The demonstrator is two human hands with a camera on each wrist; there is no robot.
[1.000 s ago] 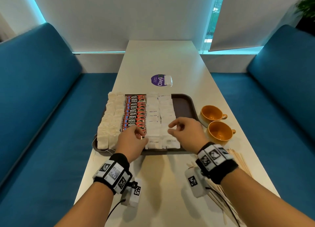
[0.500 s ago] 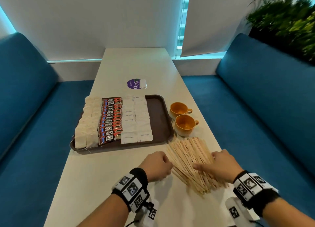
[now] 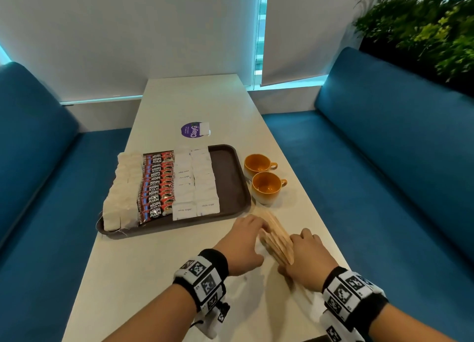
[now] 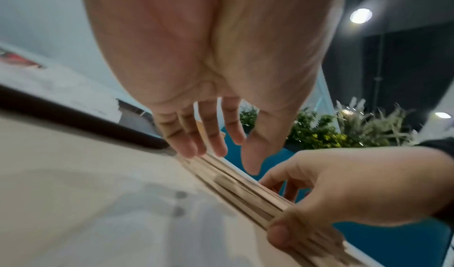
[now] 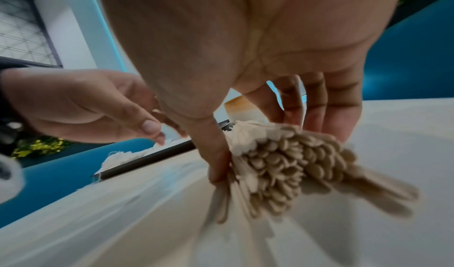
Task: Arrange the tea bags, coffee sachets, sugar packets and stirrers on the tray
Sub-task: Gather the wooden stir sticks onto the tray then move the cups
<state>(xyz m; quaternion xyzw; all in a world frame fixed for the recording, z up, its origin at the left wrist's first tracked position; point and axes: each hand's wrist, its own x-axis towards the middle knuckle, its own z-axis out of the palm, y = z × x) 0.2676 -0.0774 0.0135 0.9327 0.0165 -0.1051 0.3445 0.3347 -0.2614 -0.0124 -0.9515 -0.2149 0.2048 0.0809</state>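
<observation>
A brown tray [image 3: 230, 167] holds a row of white tea bags [image 3: 123, 192], a row of red coffee sachets [image 3: 157, 185] and two rows of white sugar packets [image 3: 195, 182]; its right strip is bare. Just in front of the tray's right corner, a bundle of wooden stirrers [image 3: 275, 236] lies on the white table. My right hand [image 3: 305, 251] grips the bundle's near end, thumb on one side and fingers on the other, with the stirrers' ends [image 5: 282, 160] fanned below the palm. My left hand [image 3: 243, 241] presses straight fingers [image 4: 191, 148] against the left side of the stirrers [image 4: 245, 189].
Two orange cups [image 3: 259, 163] [image 3: 268, 187] stand right of the tray, just beyond the stirrers. A purple round sticker [image 3: 192, 130] lies behind the tray. Blue benches [image 3: 384, 149] flank the table and a plant [image 3: 423, 28] stands far right.
Both hands left the sugar packets on the tray and came to the stirrers. The loose fan of stirrers is now squeezed into a tight bundle between them. The view has swung right.
</observation>
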